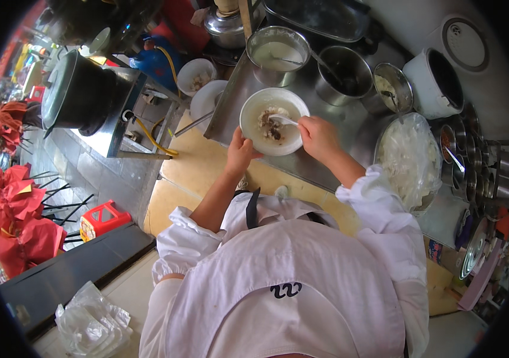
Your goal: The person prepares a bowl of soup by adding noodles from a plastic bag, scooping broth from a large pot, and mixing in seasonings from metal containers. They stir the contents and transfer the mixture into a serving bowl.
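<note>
My left hand (239, 154) grips the near left rim of a white bowl (297, 104), holding it over the front of a stainless steel worktop. In my right hand (318, 139) is a white spoon (284, 119), its tip down in the bowl. Pale lumps and a dark brown paste (274, 133) lie in a thin, cloudy liquid there. Just beyond the bowl stands a steel pot (280, 80) of milky liquid with a ladle in it. To its right is a second steel pot (341, 95) with dark contents.
A smaller steel pot (393, 74), a white bucket (420, 85) and a plastic-covered basin (409, 156) line the right side. Seasoning tins (448, 139) stand farther right. At left are a lidded black pot (85, 91), a yellow hose (147, 134) and a red stool (102, 221).
</note>
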`<state>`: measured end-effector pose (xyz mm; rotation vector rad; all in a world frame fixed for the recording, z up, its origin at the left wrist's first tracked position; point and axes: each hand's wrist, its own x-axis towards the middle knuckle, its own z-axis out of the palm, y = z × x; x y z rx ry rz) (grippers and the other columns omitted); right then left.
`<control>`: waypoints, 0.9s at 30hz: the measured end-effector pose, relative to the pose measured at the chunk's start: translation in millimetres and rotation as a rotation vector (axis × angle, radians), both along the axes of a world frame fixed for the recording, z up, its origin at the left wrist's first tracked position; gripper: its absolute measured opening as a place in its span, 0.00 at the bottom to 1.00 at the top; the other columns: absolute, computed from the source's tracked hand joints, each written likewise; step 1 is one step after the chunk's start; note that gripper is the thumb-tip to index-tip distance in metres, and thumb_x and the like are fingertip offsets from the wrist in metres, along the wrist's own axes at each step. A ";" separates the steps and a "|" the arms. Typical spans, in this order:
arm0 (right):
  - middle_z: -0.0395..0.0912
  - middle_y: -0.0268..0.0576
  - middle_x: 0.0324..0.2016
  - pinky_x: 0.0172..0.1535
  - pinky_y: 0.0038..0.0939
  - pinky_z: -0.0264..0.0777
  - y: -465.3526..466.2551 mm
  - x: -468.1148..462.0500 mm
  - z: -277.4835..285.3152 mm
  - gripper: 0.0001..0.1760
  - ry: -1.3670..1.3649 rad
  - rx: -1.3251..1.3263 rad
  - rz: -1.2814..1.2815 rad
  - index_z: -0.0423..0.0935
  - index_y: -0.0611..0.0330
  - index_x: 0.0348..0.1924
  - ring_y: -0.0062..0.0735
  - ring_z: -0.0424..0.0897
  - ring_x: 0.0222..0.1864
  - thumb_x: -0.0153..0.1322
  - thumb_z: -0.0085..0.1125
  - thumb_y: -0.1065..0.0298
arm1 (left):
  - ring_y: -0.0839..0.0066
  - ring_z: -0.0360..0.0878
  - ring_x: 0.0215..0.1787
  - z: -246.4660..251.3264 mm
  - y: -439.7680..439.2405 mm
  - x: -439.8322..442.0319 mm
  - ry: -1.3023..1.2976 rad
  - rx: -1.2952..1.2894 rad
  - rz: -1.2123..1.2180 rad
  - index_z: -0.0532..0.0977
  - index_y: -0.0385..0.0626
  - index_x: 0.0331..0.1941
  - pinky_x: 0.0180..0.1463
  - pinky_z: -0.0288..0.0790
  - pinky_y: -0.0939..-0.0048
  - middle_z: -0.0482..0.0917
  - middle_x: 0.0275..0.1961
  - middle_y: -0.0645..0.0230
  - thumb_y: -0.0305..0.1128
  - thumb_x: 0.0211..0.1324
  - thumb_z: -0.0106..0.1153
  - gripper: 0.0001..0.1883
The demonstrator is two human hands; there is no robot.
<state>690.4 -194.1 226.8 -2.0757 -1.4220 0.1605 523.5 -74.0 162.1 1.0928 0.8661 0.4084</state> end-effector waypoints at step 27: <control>0.73 0.44 0.27 0.31 0.43 0.69 -2.9 -10.7 3.2 0.04 -0.177 -0.188 0.054 0.72 0.54 0.29 0.47 0.76 0.31 0.63 0.48 0.68 | 0.65 0.76 0.46 9.2 -0.7 -8.0 -0.056 -0.265 -0.034 0.52 0.48 0.61 0.45 0.76 0.65 0.71 0.48 0.57 0.23 0.58 0.40 0.26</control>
